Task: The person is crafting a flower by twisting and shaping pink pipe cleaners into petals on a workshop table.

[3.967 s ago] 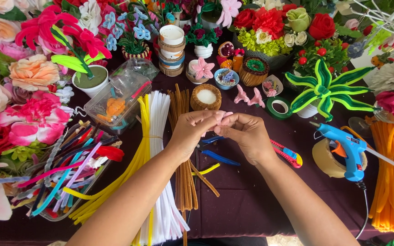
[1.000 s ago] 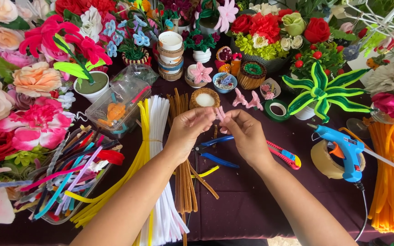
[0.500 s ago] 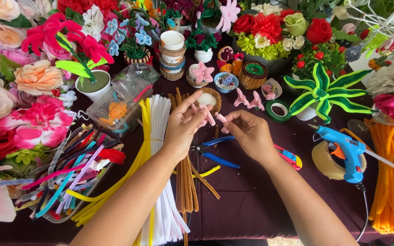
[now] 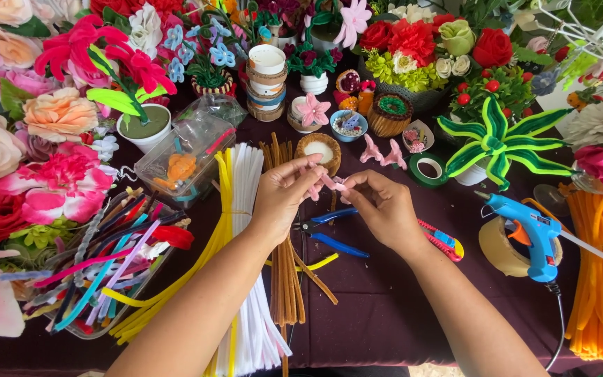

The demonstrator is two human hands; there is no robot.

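Nearest, white pipe cleaners [image 4: 249, 230], yellow ones [image 4: 223, 209] and brown ones [image 4: 284, 272] are laid in fuzzy bundles running near to far on the dark purple cloth [image 4: 385, 307]. Just right of them, blue-handled pliers [image 4: 333, 230] are seen under the hands. Above the middle of the table, a short pink pipe cleaner [image 4: 326, 181] is held with its long axis running left to right, bent and kinked, its surface fuzzy. It is pinched by the left hand [image 4: 280, 195] at its left end, fingers curled narrow, and by the right hand [image 4: 382, 206] at its right end between thumb and fingertips; both forearms are angled in from the near edge. To the right, a blue glue gun [image 4: 528, 234] is set beside a tape roll [image 4: 500, 248]. Farther off, small pink flowers [image 4: 382, 152] and a stack of tape rolls [image 4: 266, 80] are set before many coloured flowers [image 4: 413, 38].
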